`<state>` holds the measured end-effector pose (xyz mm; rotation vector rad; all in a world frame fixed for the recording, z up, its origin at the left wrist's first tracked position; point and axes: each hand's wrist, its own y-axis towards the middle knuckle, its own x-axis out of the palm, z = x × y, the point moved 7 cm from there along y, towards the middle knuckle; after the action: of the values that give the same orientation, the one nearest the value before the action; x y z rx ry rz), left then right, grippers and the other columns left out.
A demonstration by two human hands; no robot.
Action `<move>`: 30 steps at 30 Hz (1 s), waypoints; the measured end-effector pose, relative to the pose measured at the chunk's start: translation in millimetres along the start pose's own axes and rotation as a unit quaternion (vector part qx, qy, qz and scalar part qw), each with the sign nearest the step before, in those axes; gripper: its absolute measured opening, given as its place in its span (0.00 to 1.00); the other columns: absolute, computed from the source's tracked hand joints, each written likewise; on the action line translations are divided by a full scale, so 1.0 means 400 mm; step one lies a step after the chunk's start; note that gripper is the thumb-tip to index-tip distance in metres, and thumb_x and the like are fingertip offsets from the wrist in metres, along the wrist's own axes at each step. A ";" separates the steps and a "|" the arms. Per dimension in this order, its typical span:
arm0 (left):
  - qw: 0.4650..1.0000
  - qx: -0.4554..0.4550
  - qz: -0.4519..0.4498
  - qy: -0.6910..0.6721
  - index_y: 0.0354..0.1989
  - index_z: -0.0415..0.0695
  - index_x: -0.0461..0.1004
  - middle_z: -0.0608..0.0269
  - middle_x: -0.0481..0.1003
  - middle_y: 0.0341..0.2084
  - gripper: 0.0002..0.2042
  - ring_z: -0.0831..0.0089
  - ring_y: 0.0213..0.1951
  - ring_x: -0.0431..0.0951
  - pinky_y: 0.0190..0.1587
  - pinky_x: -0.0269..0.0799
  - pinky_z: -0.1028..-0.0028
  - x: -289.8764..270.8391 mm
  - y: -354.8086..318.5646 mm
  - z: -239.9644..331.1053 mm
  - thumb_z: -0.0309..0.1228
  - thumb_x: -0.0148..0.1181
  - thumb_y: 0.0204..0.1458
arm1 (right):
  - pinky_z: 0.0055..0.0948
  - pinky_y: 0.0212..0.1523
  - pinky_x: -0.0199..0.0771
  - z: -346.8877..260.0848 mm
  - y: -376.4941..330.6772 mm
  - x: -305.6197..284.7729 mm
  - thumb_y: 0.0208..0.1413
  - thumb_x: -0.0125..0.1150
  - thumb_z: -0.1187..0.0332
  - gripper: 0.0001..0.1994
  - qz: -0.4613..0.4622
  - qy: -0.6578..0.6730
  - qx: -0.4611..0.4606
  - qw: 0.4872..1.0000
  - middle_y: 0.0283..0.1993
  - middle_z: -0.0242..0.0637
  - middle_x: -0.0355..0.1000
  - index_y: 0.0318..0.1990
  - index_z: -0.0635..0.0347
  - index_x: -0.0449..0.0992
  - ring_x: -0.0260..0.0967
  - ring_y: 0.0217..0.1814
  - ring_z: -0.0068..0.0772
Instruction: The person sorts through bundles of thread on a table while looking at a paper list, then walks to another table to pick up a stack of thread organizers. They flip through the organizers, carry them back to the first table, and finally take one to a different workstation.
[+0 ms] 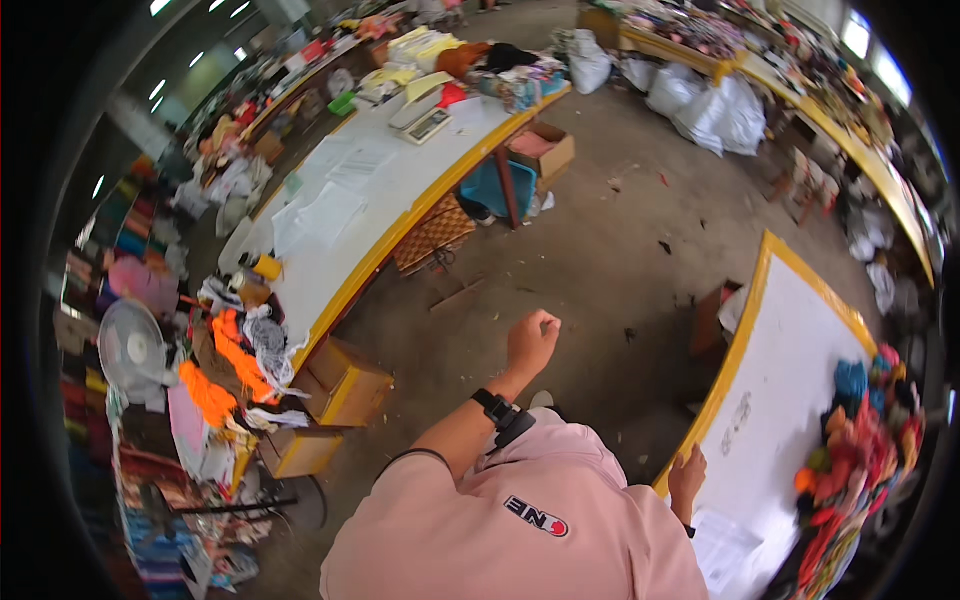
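The person's left hand point(533, 340) is held out over the bare grey floor point(590, 270), between two tabletops and touching neither, with its fingers curled into a loose fist; whether anything small sits inside it I cannot tell. A black wristband point(497, 408) circles that wrist, below the short sleeve of a pink shirt point(480, 530). The right hand point(688, 474) rests at the yellow-trimmed edge of the near tabletop point(770, 385), which stands at the person's right side; how far its fingers are bent around the edge I cannot tell. On this white surface, paper point(722, 550) lies just beyond the right hand, and a heap of multicoloured cloth point(850, 450) covers the far right side. Across the floor to the left runs the long tabletop point(320, 255), also white with yellow trim. It bears loose sheets point(325, 215) near its middle, a yellow spool point(266, 267) by its far edge, and orange fabric point(235, 355) bunched at its near end. A standing fan point(135, 347) is beside that end, and a cardboard box point(345, 380) sits beneath. Below the other end are a blue bin point(485, 190) and an open carton point(540, 148).
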<state>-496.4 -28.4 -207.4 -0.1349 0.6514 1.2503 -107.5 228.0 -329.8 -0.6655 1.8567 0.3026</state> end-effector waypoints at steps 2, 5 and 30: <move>0.999 -0.027 0.028 -0.001 0.26 0.39 0.74 0.52 0.77 0.23 0.09 0.53 0.30 0.78 0.34 0.71 0.61 -0.060 0.049 -0.047 0.33 0.60 0.51 | 0.47 0.55 0.67 -0.102 0.120 0.023 0.56 0.59 0.66 0.24 0.001 -0.012 -0.071 0.997 0.54 0.50 0.71 0.59 0.64 0.65 0.65 0.58 0.54; 0.997 -0.050 0.059 0.011 0.27 0.39 0.74 0.53 0.77 0.24 0.10 0.55 0.30 0.79 0.34 0.71 0.63 -0.138 0.104 -0.117 0.35 0.60 0.51 | 0.45 0.54 0.69 -0.188 0.273 0.080 0.56 0.58 0.67 0.23 -0.028 0.050 -0.119 0.991 0.49 0.49 0.74 0.58 0.64 0.65 0.69 0.54 0.52; 0.940 0.067 0.323 -0.087 0.49 0.37 0.74 0.61 0.76 0.43 0.15 0.75 0.44 0.75 0.48 0.69 0.78 -0.340 1.126 0.271 0.34 0.50 0.61 | 0.29 0.49 0.69 -1.238 1.591 -0.030 0.63 0.55 0.60 0.20 -0.239 0.363 -0.273 0.858 0.46 0.35 0.74 0.54 0.68 0.70 0.70 0.48 0.29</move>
<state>-886.4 55.4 64.7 0.3275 0.6463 1.8160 -855.7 498.3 -197.3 -1.8021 2.2187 0.2654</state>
